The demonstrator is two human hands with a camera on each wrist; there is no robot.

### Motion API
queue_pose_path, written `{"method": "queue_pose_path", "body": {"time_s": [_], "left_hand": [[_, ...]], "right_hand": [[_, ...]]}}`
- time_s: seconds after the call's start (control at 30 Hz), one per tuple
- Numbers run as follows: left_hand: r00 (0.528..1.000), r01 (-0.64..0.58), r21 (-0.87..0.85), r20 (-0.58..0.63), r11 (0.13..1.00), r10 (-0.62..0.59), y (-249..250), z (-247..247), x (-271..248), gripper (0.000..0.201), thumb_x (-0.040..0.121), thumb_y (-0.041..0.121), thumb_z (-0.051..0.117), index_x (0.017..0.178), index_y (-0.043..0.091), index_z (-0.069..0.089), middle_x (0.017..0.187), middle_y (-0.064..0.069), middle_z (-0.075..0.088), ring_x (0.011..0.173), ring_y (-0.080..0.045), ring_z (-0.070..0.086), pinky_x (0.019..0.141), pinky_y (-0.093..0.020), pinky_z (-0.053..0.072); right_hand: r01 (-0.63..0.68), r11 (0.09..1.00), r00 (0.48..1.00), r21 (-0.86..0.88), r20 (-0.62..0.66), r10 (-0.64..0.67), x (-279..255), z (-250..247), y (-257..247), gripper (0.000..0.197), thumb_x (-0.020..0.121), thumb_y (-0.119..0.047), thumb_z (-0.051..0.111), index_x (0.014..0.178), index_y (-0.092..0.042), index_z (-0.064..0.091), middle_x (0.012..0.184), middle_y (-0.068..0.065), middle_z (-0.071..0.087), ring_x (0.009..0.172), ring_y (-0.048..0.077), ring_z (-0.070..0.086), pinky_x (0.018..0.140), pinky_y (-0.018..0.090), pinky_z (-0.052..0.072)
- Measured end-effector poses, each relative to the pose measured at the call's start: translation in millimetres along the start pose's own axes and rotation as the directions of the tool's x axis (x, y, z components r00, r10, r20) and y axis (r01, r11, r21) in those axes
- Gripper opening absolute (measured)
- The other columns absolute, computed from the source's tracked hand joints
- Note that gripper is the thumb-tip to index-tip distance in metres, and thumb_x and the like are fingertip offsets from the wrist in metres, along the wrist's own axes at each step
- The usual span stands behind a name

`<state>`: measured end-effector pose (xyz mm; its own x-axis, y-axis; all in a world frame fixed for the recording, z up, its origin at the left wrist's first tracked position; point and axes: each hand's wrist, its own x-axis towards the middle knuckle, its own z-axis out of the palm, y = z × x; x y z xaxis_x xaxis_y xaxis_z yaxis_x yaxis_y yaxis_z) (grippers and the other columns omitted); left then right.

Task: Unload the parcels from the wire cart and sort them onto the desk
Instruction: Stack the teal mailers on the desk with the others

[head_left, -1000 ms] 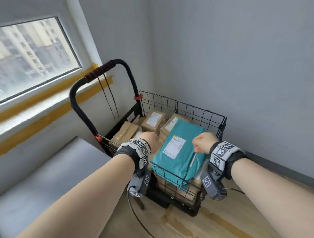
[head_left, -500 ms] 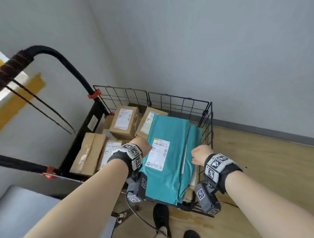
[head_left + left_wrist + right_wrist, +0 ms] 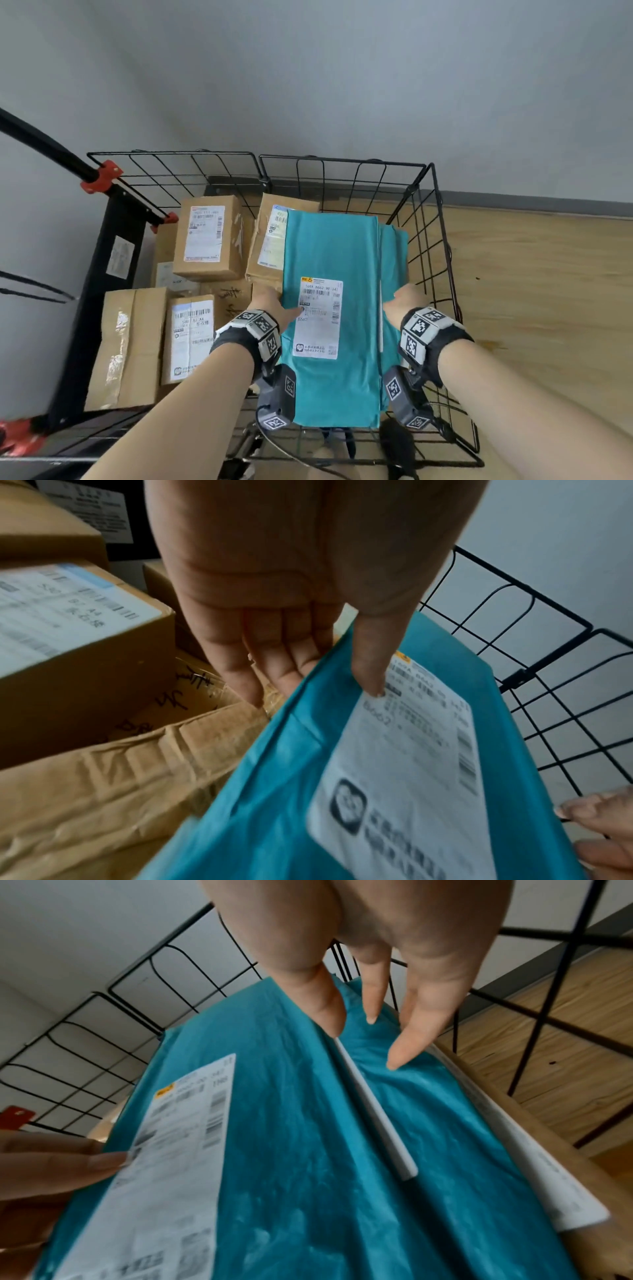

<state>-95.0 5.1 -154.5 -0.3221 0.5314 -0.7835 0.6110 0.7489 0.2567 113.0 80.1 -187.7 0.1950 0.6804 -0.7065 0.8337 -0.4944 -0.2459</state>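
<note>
A black wire cart [image 3: 90, 308] holds several parcels. On top at the right lies a long teal plastic mailer [image 3: 332, 246] with a white label [image 3: 318, 318]. My left hand [image 3: 270, 301] pinches its left edge: in the left wrist view the thumb [image 3: 373, 669] presses on the label while the fingers [image 3: 284, 666] reach under the teal mailer [image 3: 274, 791]. My right hand [image 3: 409, 301] rests on the mailer's right fold. In the right wrist view its fairly straight fingertips [image 3: 400, 1053] touch the teal mailer [image 3: 291, 1150] beside a white strip [image 3: 373, 1104].
Brown cardboard boxes fill the cart's left side: two at the back [image 3: 209, 236] [image 3: 267, 240] and two at the front [image 3: 130, 346] [image 3: 190, 339]. Wire walls close the cart's back and right. A grey wall stands behind, and wooden floor [image 3: 531, 291] lies to the right.
The view has tilted down and come closer over the cart; window and grey surface are out of sight. Both hands stay at the teal mailer's edges, the left thumb now on the label.
</note>
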Motion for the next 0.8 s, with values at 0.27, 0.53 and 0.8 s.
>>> {"method": "queue_pose_path", "body": {"time_s": [0.27,0.53,0.8], "left_hand": [[0.999,-0.030,0.005,-0.045,1.000,0.030,-24,-22,2,0.030,0.088,0.030,0.063,0.108,0.008,0.058,0.101,-0.004,0.064,0.089,-0.024,0.063,0.081,-0.033,0.055],[0.990,0.065,-0.090,-0.118,0.994,-0.076,-35,-33,-17,0.028,0.081,0.026,0.071,0.089,0.011,0.050,0.089,-0.007,0.062,0.082,-0.025,0.062,0.078,-0.039,0.056],[0.994,0.014,-0.206,-0.103,0.978,-0.036,-19,-39,-48,0.033,0.080,0.026,0.074,0.104,0.011,0.058,0.107,-0.008,0.066,0.097,-0.026,0.065,0.086,-0.040,0.055]], "right_hand": [[-0.100,0.981,0.985,0.164,0.153,0.075,6,-3,5,0.044,0.074,-0.017,0.078,0.107,0.005,0.057,0.096,0.014,0.061,0.087,0.030,0.063,0.086,0.043,0.055],[-0.006,0.987,0.969,0.163,0.245,-0.034,-2,-7,-5,0.043,0.076,-0.029,0.076,0.104,-0.003,0.057,0.096,0.011,0.060,0.078,0.025,0.060,0.074,0.036,0.055],[0.120,0.967,0.967,0.223,0.194,-0.165,-16,-31,-11,0.032,0.080,-0.023,0.071,0.098,-0.003,0.053,0.097,0.014,0.059,0.084,0.030,0.059,0.081,0.042,0.053]]}}
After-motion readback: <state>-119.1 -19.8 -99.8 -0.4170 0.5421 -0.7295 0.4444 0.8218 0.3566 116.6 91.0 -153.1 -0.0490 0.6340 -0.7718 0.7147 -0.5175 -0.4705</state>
